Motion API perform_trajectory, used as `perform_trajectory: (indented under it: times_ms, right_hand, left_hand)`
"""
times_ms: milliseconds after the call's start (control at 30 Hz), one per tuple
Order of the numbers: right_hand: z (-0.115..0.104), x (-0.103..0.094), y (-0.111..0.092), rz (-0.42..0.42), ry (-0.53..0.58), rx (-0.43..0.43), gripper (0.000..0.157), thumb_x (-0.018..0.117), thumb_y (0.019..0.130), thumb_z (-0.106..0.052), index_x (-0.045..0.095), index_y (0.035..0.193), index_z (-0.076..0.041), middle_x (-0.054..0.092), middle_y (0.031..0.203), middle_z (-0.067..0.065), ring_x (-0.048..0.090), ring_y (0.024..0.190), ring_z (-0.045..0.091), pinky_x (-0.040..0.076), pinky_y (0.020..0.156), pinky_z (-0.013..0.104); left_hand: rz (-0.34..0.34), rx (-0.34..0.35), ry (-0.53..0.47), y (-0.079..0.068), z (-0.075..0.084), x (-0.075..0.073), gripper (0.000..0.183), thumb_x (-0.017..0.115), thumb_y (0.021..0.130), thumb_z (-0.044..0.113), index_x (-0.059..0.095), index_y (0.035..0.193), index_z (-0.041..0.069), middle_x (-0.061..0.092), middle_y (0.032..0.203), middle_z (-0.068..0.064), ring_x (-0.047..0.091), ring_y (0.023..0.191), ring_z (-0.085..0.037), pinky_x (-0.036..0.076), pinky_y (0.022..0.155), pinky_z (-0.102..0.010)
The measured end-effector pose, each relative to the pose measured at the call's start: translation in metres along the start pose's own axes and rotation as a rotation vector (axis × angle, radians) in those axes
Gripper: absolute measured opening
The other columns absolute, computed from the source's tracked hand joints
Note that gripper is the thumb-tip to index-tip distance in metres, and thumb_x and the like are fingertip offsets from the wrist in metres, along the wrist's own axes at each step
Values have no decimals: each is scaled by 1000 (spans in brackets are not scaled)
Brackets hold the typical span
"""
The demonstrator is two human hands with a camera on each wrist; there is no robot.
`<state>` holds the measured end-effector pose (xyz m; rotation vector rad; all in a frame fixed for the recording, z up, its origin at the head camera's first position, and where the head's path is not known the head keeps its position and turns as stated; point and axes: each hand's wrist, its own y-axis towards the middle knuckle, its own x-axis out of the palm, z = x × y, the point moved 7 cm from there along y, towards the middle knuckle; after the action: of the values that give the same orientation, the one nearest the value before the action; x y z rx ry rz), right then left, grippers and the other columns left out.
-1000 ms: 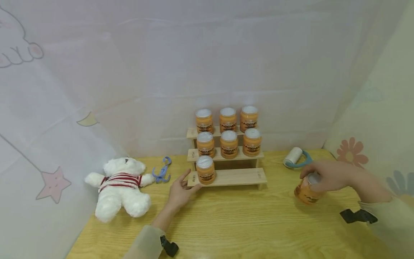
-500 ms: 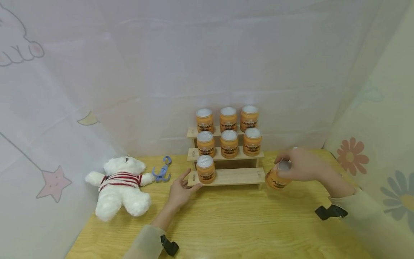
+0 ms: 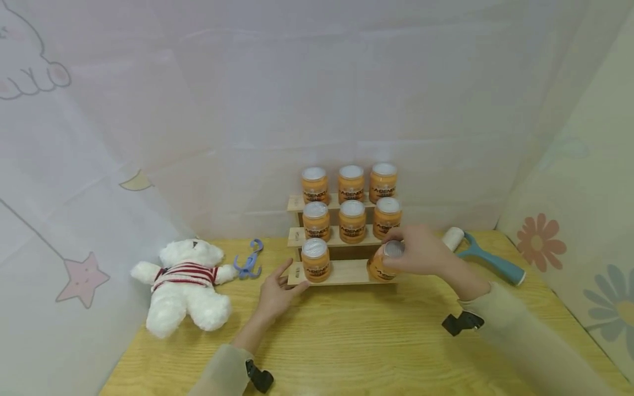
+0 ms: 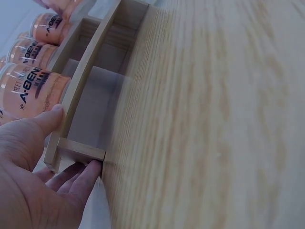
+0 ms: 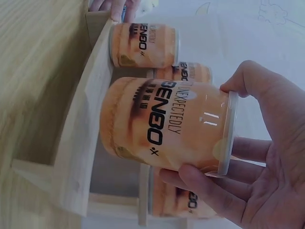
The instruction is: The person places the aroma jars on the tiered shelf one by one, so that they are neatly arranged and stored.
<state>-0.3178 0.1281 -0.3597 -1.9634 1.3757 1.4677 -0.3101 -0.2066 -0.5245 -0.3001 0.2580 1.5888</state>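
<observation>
A three-tier wooden rack point(image 3: 346, 270) stands against the back. My left hand point(image 3: 275, 297) grips the left end of its bottom shelf, thumb on the front edge and fingers around the end support point(image 4: 78, 149). My right hand point(image 3: 421, 250) holds an orange can point(image 3: 380, 268) by its silver-lidded top, at the right end of the bottom shelf. The can point(image 5: 162, 126) tilts slightly; whether its base touches the shelf I cannot tell. Another orange can point(image 3: 316, 263) stands at that shelf's left end. Three like it stand on the middle tier and three on the top.
A white bear in a striped shirt point(image 3: 185, 283) lies left, beside a blue hook-shaped piece point(image 3: 247, 261). On the right, behind my right arm, lies a lint roller point(image 3: 492, 261) with a blue handle. A pale cloth point(image 3: 267, 110) hangs behind the rack.
My right hand has carried the orange can leftward from the table's right side to the bottom shelf's right end. The lint roller shows more fully. My left hand stays on the rack.
</observation>
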Motion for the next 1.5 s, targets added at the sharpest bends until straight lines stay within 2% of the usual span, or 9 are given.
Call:
perform_trajectory:
  times_ms: [133, 267, 367, 567, 767, 1000, 1167, 1267, 1500]
  right_hand:
    - [-4, 11, 6, 17, -5, 17, 28, 79, 80, -33, 79, 104, -18, 77, 90, -3, 60, 68, 9, 50, 56, 27]
    - [-9, 21, 12, 4, 4, 29, 32, 80, 81, -34, 79, 108, -17, 78, 96, -1, 63, 71, 10, 53, 58, 28]
    - [-14, 26, 19, -6, 11, 22, 32, 80, 81, -35, 79, 108, -18, 78, 96, -1, 64, 73, 11, 54, 60, 29]
    - [-19, 32, 30, -26, 10, 57, 31, 81, 79, -35, 79, 106, -19, 79, 96, -2, 67, 77, 12, 56, 64, 30]
    - [-17, 40, 35, -31, 19, 66, 34, 82, 79, -33, 79, 109, -18, 80, 101, -1, 71, 84, 13, 58, 69, 30]
    - [-14, 44, 34, 23, 23, 50, 44, 87, 85, -47, 78, 113, -14, 80, 103, 2, 73, 91, 17, 61, 75, 35]
    - [-13, 46, 32, 78, 77, 49, 45, 92, 83, -48, 77, 108, -14, 79, 97, 0, 75, 89, 17, 63, 77, 37]
    - [-12, 48, 32, 112, 85, 60, 43, 92, 83, -48, 77, 105, -14, 79, 95, -1, 76, 87, 15, 63, 75, 36]
    - [-7, 53, 33, 160, 96, 93, 49, 90, 84, -51, 78, 108, -10, 80, 96, 3, 74, 80, 12, 62, 70, 30]
  left_hand:
    - [-7, -3, 1, 0, 0, 1, 88, 88, 91, 31, 42, 165, 20, 54, 153, -34, 72, 121, -41, 63, 97, -45]
    - [-8, -5, -2, 0, 0, 0, 88, 88, 91, 30, 41, 165, 19, 58, 150, -33, 74, 119, -39, 64, 95, -44]
    - [-3, -3, 5, 0, 0, 0, 88, 87, 92, 30, 41, 165, 19, 58, 149, -33, 74, 119, -40, 64, 95, -45]
    - [-6, -5, 12, 0, -1, 1, 87, 87, 92, 32, 41, 165, 21, 50, 156, -35, 71, 123, -42, 62, 99, -48]
    - [-3, -10, 6, 0, -1, 1, 87, 88, 91, 31, 42, 165, 21, 54, 153, -35, 73, 120, -40, 64, 96, -46]
    - [-2, -4, -6, 0, 1, 1, 88, 87, 92, 29, 41, 165, 19, 54, 153, -34, 74, 117, -39, 63, 97, -46]
    - [3, -2, -11, 1, 0, 0, 88, 88, 91, 30, 41, 165, 19, 59, 149, -33, 75, 116, -39, 64, 95, -45]
    - [3, -4, -11, 0, 0, -1, 88, 88, 91, 30, 41, 165, 19, 58, 149, -33, 75, 117, -39, 64, 95, -45]
    - [-5, -8, -8, 0, 0, 0, 88, 87, 91, 33, 41, 165, 22, 50, 157, -34, 73, 119, -40, 63, 98, -48]
